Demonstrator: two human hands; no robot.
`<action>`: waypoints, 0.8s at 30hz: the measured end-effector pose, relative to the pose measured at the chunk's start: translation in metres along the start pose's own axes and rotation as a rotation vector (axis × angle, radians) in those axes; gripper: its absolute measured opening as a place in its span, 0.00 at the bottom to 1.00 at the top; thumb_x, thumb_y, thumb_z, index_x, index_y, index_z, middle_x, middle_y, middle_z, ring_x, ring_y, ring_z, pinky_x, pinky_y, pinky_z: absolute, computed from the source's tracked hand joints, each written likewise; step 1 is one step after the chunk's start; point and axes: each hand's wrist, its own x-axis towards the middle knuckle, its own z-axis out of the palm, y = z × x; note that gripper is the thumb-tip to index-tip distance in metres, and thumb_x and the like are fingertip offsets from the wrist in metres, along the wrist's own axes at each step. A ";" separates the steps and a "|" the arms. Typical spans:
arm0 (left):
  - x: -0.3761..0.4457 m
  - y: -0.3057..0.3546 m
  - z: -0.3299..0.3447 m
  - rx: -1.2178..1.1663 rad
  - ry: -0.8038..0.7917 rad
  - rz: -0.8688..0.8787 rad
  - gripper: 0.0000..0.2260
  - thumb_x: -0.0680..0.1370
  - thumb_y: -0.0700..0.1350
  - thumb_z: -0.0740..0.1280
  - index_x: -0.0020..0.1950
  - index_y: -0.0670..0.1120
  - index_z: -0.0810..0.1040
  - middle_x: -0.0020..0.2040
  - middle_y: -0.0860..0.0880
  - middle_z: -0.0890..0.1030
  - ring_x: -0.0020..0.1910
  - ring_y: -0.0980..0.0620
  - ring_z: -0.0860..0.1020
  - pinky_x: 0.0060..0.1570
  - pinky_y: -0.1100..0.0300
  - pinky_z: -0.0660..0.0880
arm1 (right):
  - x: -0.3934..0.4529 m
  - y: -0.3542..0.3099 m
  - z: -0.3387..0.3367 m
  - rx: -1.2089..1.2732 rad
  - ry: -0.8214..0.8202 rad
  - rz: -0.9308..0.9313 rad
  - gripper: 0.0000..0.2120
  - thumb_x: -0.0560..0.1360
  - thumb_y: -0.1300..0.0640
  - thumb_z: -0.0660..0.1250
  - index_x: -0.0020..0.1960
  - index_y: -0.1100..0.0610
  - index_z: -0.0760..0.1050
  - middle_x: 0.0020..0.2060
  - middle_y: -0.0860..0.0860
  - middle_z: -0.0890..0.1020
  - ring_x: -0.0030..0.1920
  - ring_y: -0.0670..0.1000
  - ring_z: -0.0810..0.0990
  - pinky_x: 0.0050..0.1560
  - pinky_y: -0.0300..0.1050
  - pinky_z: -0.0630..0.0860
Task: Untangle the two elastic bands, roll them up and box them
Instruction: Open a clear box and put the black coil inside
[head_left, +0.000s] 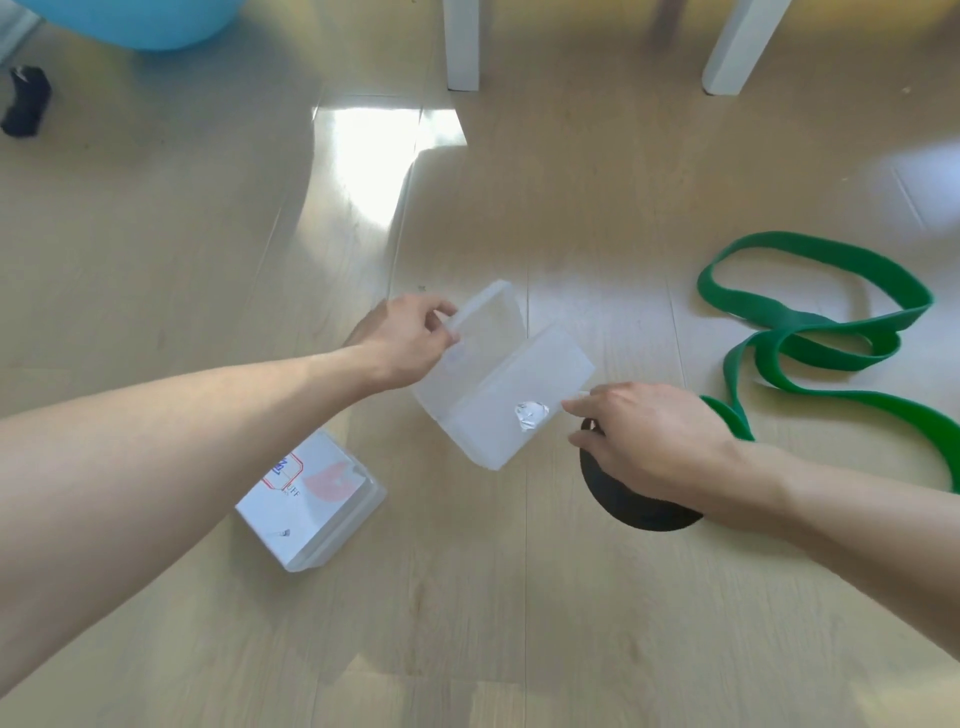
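A translucent plastic box (498, 410) sits tilted on the floor at the centre, its hinged lid (488, 317) raised. My left hand (410, 343) grips the lid's edge. My right hand (649, 447) holds a rolled-up black elastic band (634, 506) just right of the box, fingertips near the box's rim. The roll is partly hidden under my hand. A green elastic band (810, 332) lies loose and looped on the floor to the right, apart from the black one.
A second closed plastic box (311, 499) with a printed label lies at lower left of the open one. Two white furniture legs (462, 47) stand at the top. A blue ball (130, 21) and a black object (26, 104) are at top left.
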 end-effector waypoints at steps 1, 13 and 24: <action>-0.002 0.008 -0.003 -0.004 0.030 0.051 0.14 0.80 0.56 0.67 0.64 0.57 0.80 0.49 0.58 0.82 0.48 0.50 0.82 0.53 0.53 0.79 | -0.002 0.002 -0.010 0.093 -0.041 0.040 0.13 0.81 0.43 0.61 0.61 0.45 0.79 0.48 0.43 0.84 0.50 0.49 0.83 0.48 0.46 0.80; -0.003 0.059 -0.004 -0.015 -0.011 0.239 0.16 0.83 0.56 0.63 0.69 0.59 0.79 0.69 0.53 0.80 0.70 0.49 0.75 0.68 0.48 0.73 | 0.030 -0.016 -0.025 0.547 0.458 -0.008 0.07 0.79 0.48 0.69 0.51 0.47 0.85 0.42 0.43 0.81 0.45 0.46 0.79 0.46 0.44 0.75; -0.007 0.061 0.008 -0.132 0.035 0.189 0.15 0.83 0.55 0.64 0.69 0.60 0.79 0.68 0.55 0.79 0.68 0.52 0.76 0.67 0.49 0.73 | 0.062 -0.011 0.029 1.012 -0.017 0.691 0.11 0.80 0.49 0.68 0.52 0.56 0.82 0.51 0.55 0.84 0.43 0.54 0.78 0.42 0.45 0.74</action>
